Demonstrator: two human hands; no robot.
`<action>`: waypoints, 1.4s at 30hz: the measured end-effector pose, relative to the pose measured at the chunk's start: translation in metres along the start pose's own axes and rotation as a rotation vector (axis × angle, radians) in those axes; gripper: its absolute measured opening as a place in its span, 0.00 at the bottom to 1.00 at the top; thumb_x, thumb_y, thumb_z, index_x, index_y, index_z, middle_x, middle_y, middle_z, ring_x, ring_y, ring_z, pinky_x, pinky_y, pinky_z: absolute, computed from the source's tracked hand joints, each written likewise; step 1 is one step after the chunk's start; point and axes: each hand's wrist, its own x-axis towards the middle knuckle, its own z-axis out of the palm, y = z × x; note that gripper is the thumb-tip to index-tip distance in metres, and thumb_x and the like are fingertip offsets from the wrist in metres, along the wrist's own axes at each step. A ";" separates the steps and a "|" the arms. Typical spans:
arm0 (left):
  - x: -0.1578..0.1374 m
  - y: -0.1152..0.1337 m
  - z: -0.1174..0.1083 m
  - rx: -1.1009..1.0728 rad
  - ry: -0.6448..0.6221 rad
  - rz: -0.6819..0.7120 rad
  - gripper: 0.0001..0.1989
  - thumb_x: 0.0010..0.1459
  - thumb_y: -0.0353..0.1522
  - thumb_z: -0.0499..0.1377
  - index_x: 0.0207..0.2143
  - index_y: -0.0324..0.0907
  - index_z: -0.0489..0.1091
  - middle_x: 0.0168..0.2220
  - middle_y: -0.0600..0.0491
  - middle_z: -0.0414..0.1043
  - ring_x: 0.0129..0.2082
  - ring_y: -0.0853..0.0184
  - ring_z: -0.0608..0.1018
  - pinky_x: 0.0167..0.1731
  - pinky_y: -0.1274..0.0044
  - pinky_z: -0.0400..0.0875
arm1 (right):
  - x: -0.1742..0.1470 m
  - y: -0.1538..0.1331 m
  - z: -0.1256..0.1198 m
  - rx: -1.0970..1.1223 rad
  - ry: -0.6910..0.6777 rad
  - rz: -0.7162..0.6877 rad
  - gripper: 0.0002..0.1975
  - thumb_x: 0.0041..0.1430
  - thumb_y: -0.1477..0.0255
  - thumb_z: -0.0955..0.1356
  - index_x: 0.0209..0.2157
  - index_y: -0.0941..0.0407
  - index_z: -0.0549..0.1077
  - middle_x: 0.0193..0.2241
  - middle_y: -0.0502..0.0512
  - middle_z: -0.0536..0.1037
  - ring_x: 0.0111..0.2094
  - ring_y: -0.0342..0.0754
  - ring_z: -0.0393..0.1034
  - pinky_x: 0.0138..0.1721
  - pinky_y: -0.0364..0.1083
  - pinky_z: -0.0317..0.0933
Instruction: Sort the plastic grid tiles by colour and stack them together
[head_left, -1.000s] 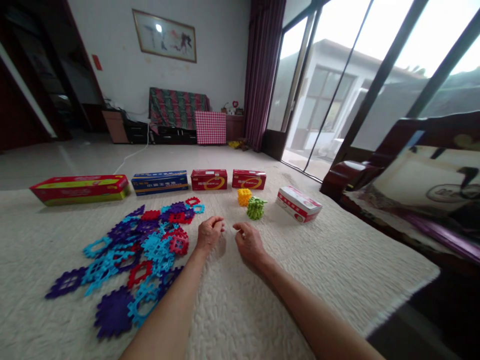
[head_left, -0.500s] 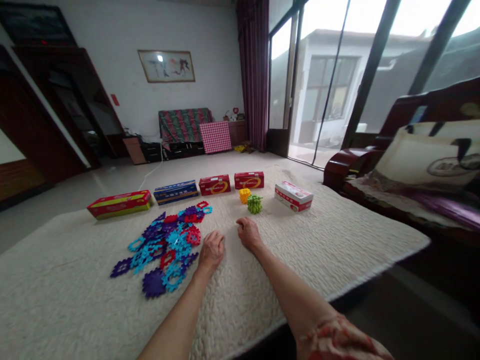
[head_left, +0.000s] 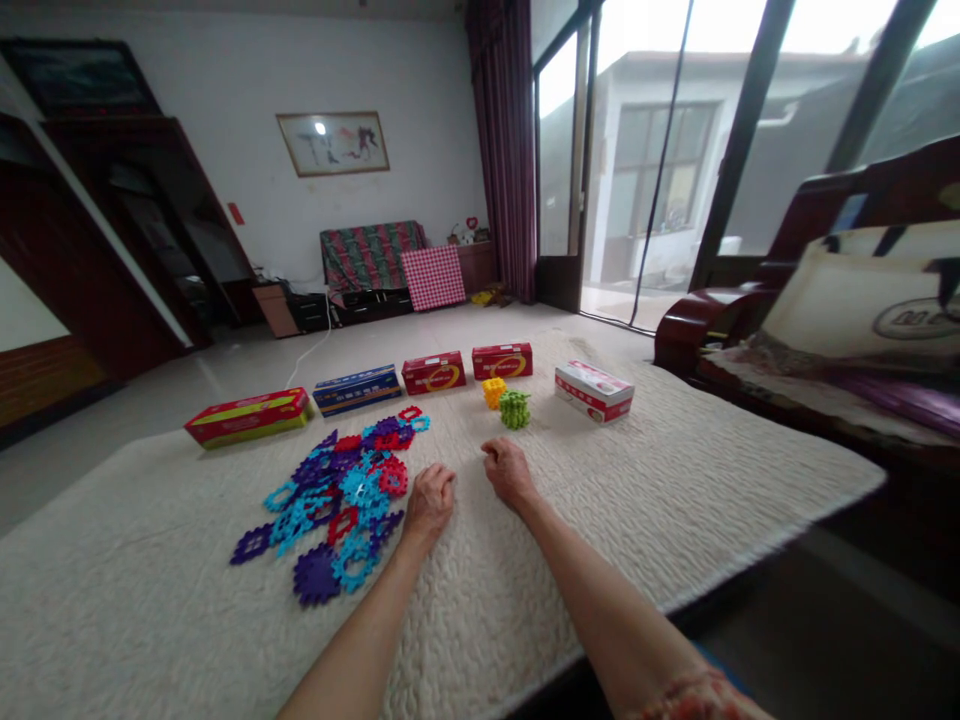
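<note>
Pieces [head_left: 365, 482] sprawl centre-left by the left hand [head_left: 431, 499]; mid-frame, the right hand [head_left: 509, 471] sits below a green block [head_left: 515, 410]. Whether either grips, I can't tell.

A home, apparently its living room, was suggested by the furnishings. A framed picture [head_left: 334, 143] was hung on a white wall [head_left: 210, 75], and a low cabinet [head_left: 375, 307] was partly covered by a patterned cloth [head_left: 371, 258] and fronted by a red checked cloth [head_left: 433, 278]. Tall glass doors [head_left: 559, 140] were flanked by a purple curtain [head_left: 508, 150], a bag [head_left: 840, 290] was placed on a dark wooden seat [head_left: 690, 325], and a quilted cover [head_left: 712, 480] was spread nearby.
</note>
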 end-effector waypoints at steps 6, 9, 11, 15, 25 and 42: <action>0.006 -0.004 0.005 -0.042 0.019 0.011 0.16 0.56 0.22 0.50 0.35 0.42 0.76 0.40 0.48 0.76 0.44 0.64 0.76 0.50 0.71 0.69 | 0.002 0.001 0.000 -0.022 0.006 0.006 0.15 0.52 0.83 0.62 0.34 0.58 0.79 0.33 0.57 0.80 0.36 0.47 0.73 0.43 0.42 0.63; 0.006 -0.003 0.004 -0.048 0.016 0.016 0.15 0.56 0.22 0.50 0.35 0.42 0.76 0.40 0.49 0.76 0.44 0.64 0.76 0.49 0.71 0.70 | 0.002 0.001 0.000 -0.025 0.010 0.015 0.15 0.52 0.82 0.62 0.34 0.58 0.79 0.34 0.57 0.80 0.36 0.47 0.73 0.43 0.43 0.63; 0.006 -0.003 0.003 -0.044 0.011 0.013 0.15 0.56 0.22 0.50 0.35 0.42 0.76 0.40 0.49 0.76 0.44 0.64 0.76 0.49 0.71 0.70 | 0.002 0.000 0.000 -0.022 0.010 0.018 0.15 0.52 0.82 0.62 0.34 0.58 0.79 0.34 0.57 0.80 0.36 0.47 0.73 0.43 0.43 0.63; 0.005 -0.001 0.000 -0.035 0.009 0.006 0.16 0.56 0.22 0.50 0.36 0.42 0.76 0.40 0.49 0.76 0.43 0.64 0.76 0.49 0.71 0.70 | 0.001 -0.003 -0.003 -0.006 0.010 0.018 0.15 0.51 0.82 0.62 0.34 0.58 0.79 0.33 0.57 0.80 0.36 0.47 0.74 0.42 0.43 0.63; 0.002 -0.006 0.003 -0.060 0.021 -0.015 0.17 0.53 0.20 0.50 0.36 0.42 0.77 0.44 0.49 0.76 0.46 0.63 0.76 0.51 0.69 0.70 | 0.001 -0.006 -0.005 -0.001 0.011 0.014 0.15 0.51 0.81 0.62 0.33 0.57 0.79 0.33 0.57 0.81 0.35 0.48 0.74 0.41 0.43 0.64; 0.001 0.006 -0.008 -0.075 0.010 -0.057 0.16 0.53 0.19 0.51 0.35 0.42 0.76 0.40 0.51 0.76 0.43 0.66 0.76 0.50 0.72 0.70 | 0.002 0.000 -0.004 0.043 -0.019 -0.025 0.16 0.51 0.74 0.60 0.33 0.59 0.78 0.34 0.62 0.80 0.36 0.51 0.74 0.42 0.48 0.65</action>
